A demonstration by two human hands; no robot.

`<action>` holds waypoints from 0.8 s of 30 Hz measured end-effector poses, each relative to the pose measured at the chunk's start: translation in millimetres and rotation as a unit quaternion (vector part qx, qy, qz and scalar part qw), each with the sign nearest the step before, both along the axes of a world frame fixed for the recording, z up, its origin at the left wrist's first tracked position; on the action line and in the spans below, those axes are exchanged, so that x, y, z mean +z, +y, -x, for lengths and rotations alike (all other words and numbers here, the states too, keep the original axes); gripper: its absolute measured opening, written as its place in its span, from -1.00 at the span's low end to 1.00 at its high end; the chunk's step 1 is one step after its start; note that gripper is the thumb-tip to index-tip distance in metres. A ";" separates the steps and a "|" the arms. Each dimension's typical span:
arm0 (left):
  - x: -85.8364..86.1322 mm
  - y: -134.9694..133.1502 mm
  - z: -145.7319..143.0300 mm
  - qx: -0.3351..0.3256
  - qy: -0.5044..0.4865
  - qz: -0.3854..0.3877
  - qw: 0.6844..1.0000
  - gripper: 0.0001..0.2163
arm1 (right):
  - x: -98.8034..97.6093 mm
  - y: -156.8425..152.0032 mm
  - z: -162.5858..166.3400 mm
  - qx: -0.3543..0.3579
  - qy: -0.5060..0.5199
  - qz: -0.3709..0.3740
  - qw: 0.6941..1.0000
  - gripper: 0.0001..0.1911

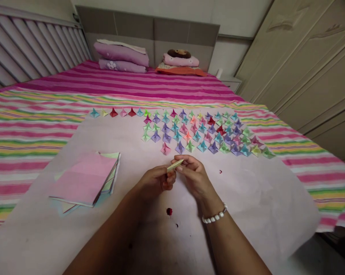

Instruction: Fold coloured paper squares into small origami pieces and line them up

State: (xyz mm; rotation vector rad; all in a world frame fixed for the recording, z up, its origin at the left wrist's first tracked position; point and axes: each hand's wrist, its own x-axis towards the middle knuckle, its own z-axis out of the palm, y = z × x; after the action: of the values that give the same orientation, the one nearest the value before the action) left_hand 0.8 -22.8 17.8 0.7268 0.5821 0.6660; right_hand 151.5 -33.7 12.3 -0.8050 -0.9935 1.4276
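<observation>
Between my two hands is a small pale yellow piece of folded paper (175,165), tilted up to the right. My left hand (156,179) pinches its lower left end, fingers curled under. At the other end, my right hand (193,173) grips the paper's tip between thumb and fingers; a white bead bracelet circles that wrist. Just beyond my fingers stand rows of small folded paper boats (202,146) in purple, green, blue, pink and red. To the left lies a stack of coloured paper sheets (85,177), pink on top.
A large white sheet (247,206) covers part of a bed with a striped bedspread (26,152). Dark red scraps (169,211) lie near my forearms. Folded bedding (123,59) sits by the headboard (132,30); a wardrobe (304,68) stands at right.
</observation>
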 end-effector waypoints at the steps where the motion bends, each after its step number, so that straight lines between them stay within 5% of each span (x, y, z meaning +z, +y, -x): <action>1: 0.5 -0.4 -0.2 -0.008 -0.003 0.007 1.000 -0.73 | 0.3 -0.1 0.4 -0.006 0.003 0.000 1.000 -0.78; 6: -6.7 1.8 -7.0 0.022 0.057 -0.015 0.998 -0.77 | 1.1 1.6 1.0 -0.028 0.021 0.021 0.999 -0.81; 10: -14.0 7.9 -9.1 0.140 0.137 -0.071 0.978 -0.79 | 0.3 3.3 0.1 -0.049 0.013 0.041 0.998 -0.82; 14: -14.3 12.2 -4.7 0.235 0.073 -0.097 0.964 -0.73 | -1.4 4.8 -0.5 -0.079 0.015 0.056 0.995 -0.85; 24: -17.7 10.1 -0.2 0.241 0.118 -0.144 0.953 -0.77 | -1.3 4.9 3.9 -0.049 0.018 0.077 0.996 -0.84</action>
State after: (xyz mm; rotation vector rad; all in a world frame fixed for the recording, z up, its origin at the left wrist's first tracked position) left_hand 1.0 -12.7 0.1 0.9555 0.9098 1.1423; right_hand 147.6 -28.8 11.0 -0.9245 -0.8134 1.4413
